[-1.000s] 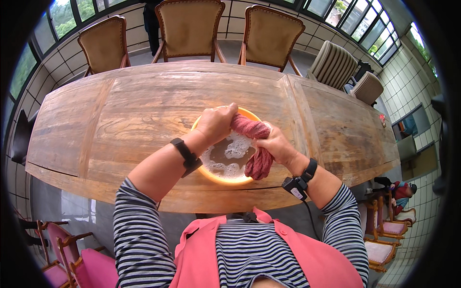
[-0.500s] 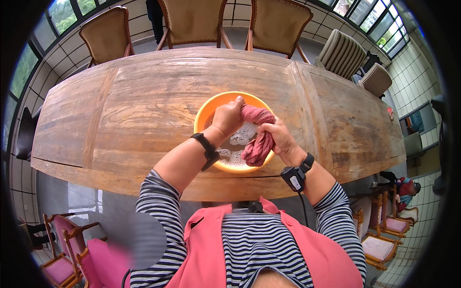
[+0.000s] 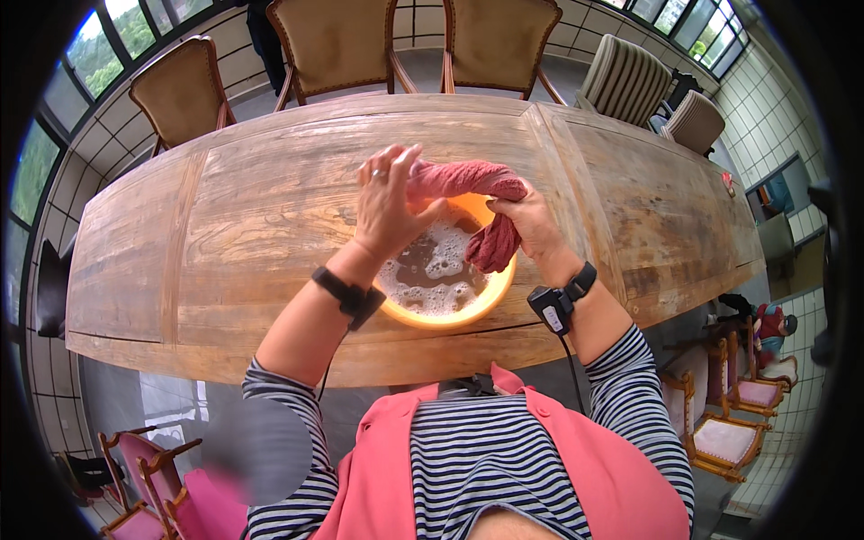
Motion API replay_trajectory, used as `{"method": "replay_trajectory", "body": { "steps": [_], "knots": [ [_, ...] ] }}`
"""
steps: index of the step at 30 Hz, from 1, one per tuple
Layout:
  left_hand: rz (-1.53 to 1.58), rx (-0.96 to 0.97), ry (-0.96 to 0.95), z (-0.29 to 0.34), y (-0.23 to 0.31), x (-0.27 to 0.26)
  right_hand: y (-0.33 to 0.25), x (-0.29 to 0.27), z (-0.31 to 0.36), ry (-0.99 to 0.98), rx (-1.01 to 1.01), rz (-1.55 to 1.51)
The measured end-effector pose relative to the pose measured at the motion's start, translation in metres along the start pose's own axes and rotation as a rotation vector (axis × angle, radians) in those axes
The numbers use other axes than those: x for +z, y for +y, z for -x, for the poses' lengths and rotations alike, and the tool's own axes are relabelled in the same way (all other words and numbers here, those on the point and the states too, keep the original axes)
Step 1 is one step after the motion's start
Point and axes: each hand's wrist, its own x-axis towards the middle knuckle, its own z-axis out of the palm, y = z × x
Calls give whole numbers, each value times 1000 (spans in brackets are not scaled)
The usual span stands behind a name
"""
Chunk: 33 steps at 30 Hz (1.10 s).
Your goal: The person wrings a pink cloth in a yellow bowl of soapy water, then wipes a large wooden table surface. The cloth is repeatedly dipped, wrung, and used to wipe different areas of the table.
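A wet, twisted red towel (image 3: 472, 177) is stretched over a yellow-orange basin (image 3: 441, 319) of murky, foamy water (image 3: 423, 261). My right hand (image 3: 537, 229) is closed around the towel near its bend, and its loose end hangs down over the basin's right side. At the towel's left end is my left hand (image 3: 385, 202), its fingers raised and apart and the thumb held out below the cloth. The palm seems to touch that end, though the contact is partly hidden. A ring shows on one left finger.
The basin stands on a long wooden table (image 3: 270, 261), near its front edge. Tan upholstered chairs (image 3: 333, 45) and a striped chair (image 3: 627, 79) line the far side. Pink-seated chairs (image 3: 724, 438) stand behind at right. A small red item (image 3: 728, 183) lies at the table's right end.
My left hand has loosened from a fist and moved up and left, its fingers spreading. The towel has been raised and drawn out longer. My right hand still grips it, slightly higher.
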Motion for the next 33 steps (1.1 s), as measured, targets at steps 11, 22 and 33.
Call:
{"method": "replay_trajectory", "body": {
  "steps": [11,22,33],
  "knots": [
    [943,-603,-564,17,60,19,8,22,5,-77,123,-351],
    [2217,-916,-719,-17,68,-16,44,-11,-6,299,-840,1039],
    [1299,-646,-946,23,46,-17,-38,-27,-7,132,-803,1441]
  ]
}}
